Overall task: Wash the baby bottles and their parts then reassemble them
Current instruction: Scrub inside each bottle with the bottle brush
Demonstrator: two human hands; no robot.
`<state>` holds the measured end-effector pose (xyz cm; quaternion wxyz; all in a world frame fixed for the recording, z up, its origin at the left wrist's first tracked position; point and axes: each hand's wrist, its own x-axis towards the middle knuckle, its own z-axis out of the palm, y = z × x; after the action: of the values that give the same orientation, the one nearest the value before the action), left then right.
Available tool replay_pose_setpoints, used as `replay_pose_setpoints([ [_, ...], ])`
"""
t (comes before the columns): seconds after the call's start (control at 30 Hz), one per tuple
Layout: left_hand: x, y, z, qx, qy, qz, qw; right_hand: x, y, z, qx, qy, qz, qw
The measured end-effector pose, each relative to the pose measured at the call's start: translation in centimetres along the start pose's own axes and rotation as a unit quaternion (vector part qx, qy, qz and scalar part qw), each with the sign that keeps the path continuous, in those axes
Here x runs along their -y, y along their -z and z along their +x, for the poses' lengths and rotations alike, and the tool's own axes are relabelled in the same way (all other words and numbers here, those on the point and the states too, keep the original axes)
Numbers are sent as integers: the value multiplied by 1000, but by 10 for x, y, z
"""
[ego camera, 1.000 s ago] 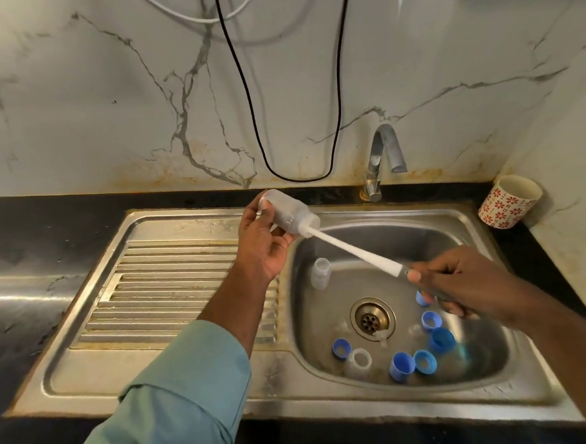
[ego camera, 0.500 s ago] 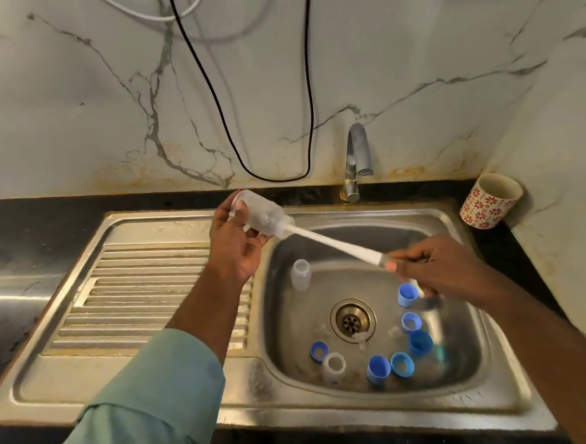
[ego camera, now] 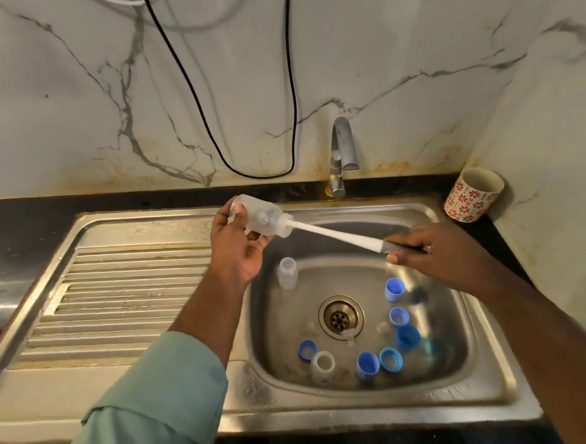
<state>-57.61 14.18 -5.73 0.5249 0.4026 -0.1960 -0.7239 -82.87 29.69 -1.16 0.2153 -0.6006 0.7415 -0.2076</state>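
My left hand [ego camera: 236, 251] curls around a clear baby bottle [ego camera: 258, 217], holding it tilted on its side above the back-left edge of the sink [ego camera: 493, 374]. My right hand [ego camera: 424, 253] grips the grey handle of a white bottle brush [ego camera: 337, 233], whose head sits inside the bottle's mouth. Down in the basin I see 2 more clear bottles, one upright [ego camera: 287, 273] at the left, one lying [ego camera: 322, 366] near the front, with blue caps and rings [ego camera: 367, 365] scattered around the drain [ego camera: 341, 317]. A patterned cup [ego camera: 473, 194] stands on the counter at the right.
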Motion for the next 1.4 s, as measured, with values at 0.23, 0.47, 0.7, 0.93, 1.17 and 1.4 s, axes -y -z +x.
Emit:
replay_pose_setpoints([
  [0.23, -8, 10, -2, -17, -13, -8, 1000, 8, -14, -15, 54, 21, 11, 998],
  [0.47, -1, 16, -19, 40, 2, 1, 999, 1, -29, -15, 36, -37, 147, 988],
  [0.7, 3, 21, -22, -13, 13, 26, 999, 5, -35, -23, -1, 8, 126, 992],
  [0.93, -2, 8, -20, -65, 89, 95, 989, 3, -42, -18, 4, 59, -36, 998],
  [1.17, -2, -19, -8, -96, 145, 111, 979, 15, -42, -22, 53, 87, -157, 982],
  [1.4, 9, -6, -3, -46, 77, 100, 991, 16, -53, -35, 25, 15, 139, 990],
])
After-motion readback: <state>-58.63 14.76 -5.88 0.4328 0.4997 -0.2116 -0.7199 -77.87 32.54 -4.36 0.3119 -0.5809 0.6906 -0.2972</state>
